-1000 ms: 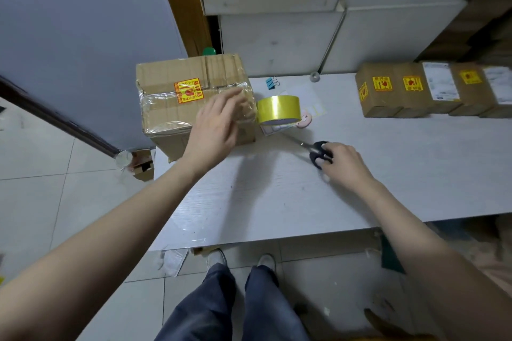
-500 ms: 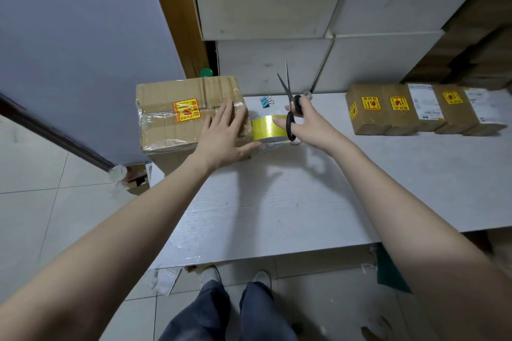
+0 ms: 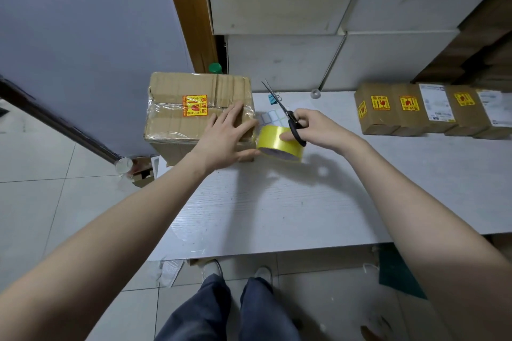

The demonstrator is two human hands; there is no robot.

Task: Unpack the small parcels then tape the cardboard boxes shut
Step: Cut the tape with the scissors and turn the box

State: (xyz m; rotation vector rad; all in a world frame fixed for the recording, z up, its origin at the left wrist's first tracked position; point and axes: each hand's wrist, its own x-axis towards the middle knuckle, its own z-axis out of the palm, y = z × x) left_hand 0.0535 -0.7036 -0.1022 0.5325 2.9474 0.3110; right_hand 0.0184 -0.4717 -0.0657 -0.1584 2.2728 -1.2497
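I watched the right hand (image 3: pixel 315 127) lift the scissors (image 3: pixel 288 113) off the table (image 3: pixel 277 202) and bring them up beside the big box (image 3: pixel 194 108). Its fingers were curled through the black handles, and the blades pointed up and away. The left hand (image 3: pixel 224 135) had slid down the box top, fingers flat and a little apart, thumb near the yellow tape roll (image 3: pixel 279 144) touching the box's right side. I think a tape cut came next. The small parcels (image 3: pixel 432 111) sat far right of the box.

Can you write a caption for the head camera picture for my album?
Left hand rests on taped cardboard box; right hand holds scissors above yellow tape roll.
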